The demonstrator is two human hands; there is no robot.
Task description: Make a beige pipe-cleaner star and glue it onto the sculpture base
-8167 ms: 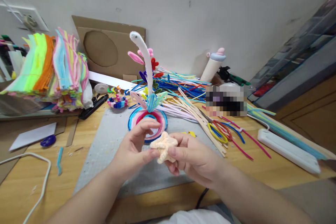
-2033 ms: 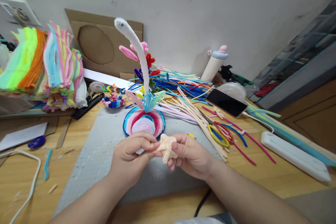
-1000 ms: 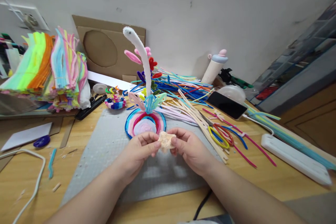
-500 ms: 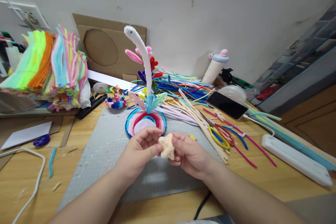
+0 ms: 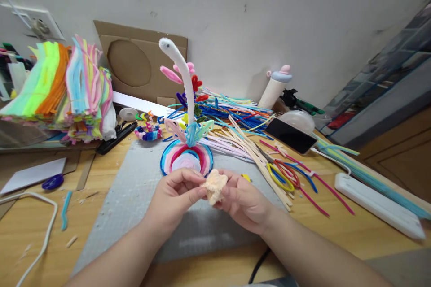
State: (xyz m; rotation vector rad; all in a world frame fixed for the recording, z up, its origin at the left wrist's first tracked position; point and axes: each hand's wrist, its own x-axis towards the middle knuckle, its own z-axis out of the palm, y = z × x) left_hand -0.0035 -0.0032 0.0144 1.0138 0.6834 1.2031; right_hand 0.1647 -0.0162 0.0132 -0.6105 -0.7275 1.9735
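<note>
Between both hands is a small cream-coloured fuzzy star-shaped piece (image 5: 215, 185), held above the grey cutting mat (image 5: 134, 215). My left hand (image 5: 177, 193) pinches its left point between thumb and forefinger. My right hand (image 5: 244, 199) grips its right side, with the thumb in front and some fingers hidden behind. Just beyond the hands stands a pipe-cleaner ornament (image 5: 190, 94): a tall white curved stem with pink, red and purple petals, pastel leaf shapes lower down and a round base (image 5: 164, 154) of blue, pink and red rings.
Bundled pipe cleaners (image 5: 50, 80) stand at the left, before a cardboard sheet (image 5: 161, 54). Loose pipe cleaners (image 5: 229, 112) lie behind. To the right are scissors (image 5: 281, 177), a phone (image 5: 291, 135), a bottle (image 5: 273, 92) and a power strip (image 5: 377, 206).
The cream star-shaped piece has been turned in the fingers and shows a different, flatter face. Both hands stay in nearly the same place, still gripping it.
</note>
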